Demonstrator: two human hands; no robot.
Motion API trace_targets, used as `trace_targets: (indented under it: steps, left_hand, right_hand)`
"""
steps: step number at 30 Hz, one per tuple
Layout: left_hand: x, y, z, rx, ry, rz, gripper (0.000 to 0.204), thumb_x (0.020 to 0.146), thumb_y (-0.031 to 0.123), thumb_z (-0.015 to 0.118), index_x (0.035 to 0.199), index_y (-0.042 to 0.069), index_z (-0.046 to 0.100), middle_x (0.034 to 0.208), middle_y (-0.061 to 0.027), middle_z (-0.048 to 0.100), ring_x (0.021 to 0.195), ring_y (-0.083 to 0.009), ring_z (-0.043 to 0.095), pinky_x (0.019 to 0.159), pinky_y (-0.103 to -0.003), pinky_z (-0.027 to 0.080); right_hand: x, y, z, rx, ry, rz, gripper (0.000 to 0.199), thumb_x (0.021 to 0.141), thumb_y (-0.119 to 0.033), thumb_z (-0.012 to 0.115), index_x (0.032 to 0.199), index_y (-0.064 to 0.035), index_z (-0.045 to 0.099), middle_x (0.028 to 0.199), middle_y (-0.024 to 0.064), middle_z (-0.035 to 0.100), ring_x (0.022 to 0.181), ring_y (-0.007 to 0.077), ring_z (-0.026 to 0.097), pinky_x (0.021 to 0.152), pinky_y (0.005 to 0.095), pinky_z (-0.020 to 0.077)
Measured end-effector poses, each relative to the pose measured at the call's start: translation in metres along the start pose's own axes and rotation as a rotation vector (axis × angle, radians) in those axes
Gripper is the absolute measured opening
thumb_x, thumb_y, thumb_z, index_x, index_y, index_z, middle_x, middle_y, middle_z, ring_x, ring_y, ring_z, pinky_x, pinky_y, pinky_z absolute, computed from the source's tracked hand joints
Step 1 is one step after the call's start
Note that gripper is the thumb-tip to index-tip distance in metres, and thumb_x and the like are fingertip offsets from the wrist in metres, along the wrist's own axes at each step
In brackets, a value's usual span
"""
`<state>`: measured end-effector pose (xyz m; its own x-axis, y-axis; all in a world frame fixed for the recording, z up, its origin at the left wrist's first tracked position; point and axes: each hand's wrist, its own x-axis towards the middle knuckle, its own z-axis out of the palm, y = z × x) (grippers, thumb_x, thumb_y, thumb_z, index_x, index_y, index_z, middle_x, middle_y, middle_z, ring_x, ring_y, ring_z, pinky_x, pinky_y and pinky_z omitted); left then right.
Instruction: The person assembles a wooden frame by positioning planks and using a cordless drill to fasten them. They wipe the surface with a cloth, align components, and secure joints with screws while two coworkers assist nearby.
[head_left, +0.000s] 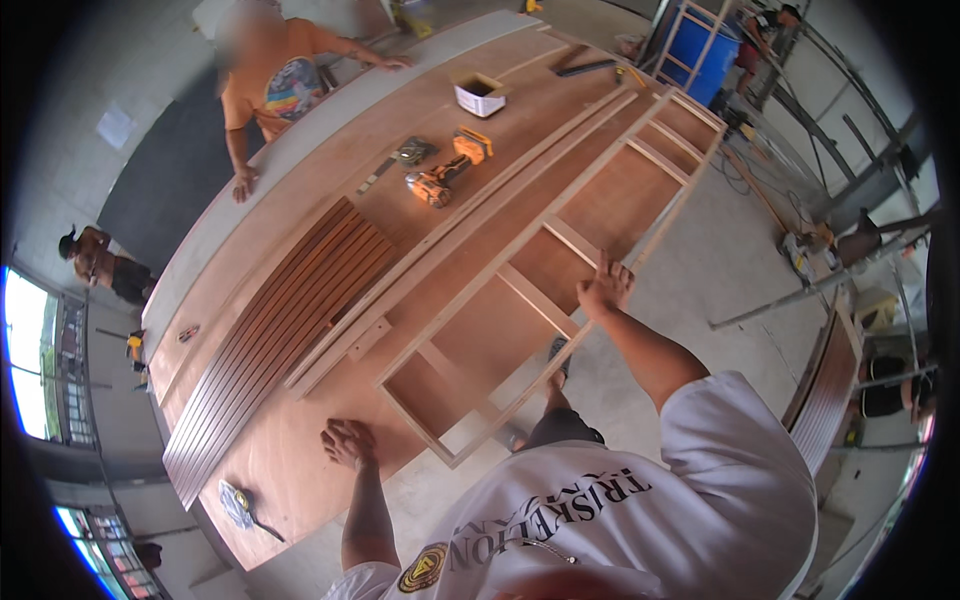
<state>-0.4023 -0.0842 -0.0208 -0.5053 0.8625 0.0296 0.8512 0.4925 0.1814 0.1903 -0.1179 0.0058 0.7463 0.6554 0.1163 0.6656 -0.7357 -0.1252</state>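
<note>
A long ladder-like wooden frame [522,300], with several cross slats, lies on the plywood-topped table [310,440] and overhangs its near edge. On the near rail of this frame rests my right hand [605,288], its fingers bent over the wood beside a cross slat. My left hand [349,442] is on the plywood left of the frame's end, with the fingers apart and nothing held. Beyond the frame run long wooden strips [470,235], and a short wood block [370,338] lies against them. A brown slatted panel [290,330] lies farther left.
An orange cordless drill [450,168], a dark tool [412,152] and a white box [480,95] lie on the table. A plastic-wrapped item [238,505] sits at the near left corner. Across the table stands a person in an orange shirt [285,80]. A blue drum [700,55] and metal scaffolding [850,255] are at right.
</note>
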Motion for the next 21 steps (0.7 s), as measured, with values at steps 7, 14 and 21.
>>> trace_targets:
  steps: [7, 14, 21]
  left_hand:
    - [0.004, -0.006, 0.008, -0.014, 0.073, 0.024, 0.051, 0.098, 0.042, 0.057, 0.142, 0.017, 0.052, 0.144, -0.0145, 0.050, 0.129, -0.0371, 0.049, 0.102, -0.055, 0.040]
    - [-0.057, 0.012, -0.036, -0.642, 0.085, 0.605, 0.035, 0.094, 0.014, 0.063, 0.127, 0.001, 0.061, 0.127, -0.0203, 0.060, 0.115, -0.0390, 0.057, 0.099, -0.049, 0.046]
    - [-0.164, 0.057, -0.084, -0.394, -0.262, 1.105, 0.056, 0.077, 0.027, 0.081, 0.126, 0.006, 0.063, 0.132, -0.0211, 0.057, 0.129, -0.0401, 0.049, 0.110, -0.055, 0.038]
  right_hand:
    - [0.001, 0.008, -0.010, 0.285, 0.055, 0.052, 0.092, 0.080, -0.030, 0.070, 0.159, -0.0133, 0.026, 0.157, 0.0207, 0.034, 0.147, 0.0403, 0.029, 0.118, 0.0556, 0.0246]
    - [-0.004, 0.036, 0.004, 1.061, -0.199, 0.584, 0.080, 0.078, -0.027, 0.075, 0.144, -0.0056, 0.035, 0.131, 0.0265, 0.059, 0.119, 0.0450, 0.060, 0.102, 0.0539, 0.0486]
    - [0.000, 0.032, 0.034, 1.023, -0.121, 0.590, 0.065, 0.077, -0.023, 0.076, 0.130, 0.0005, 0.045, 0.116, 0.0237, 0.066, 0.107, 0.0373, 0.068, 0.089, 0.0451, 0.0556]
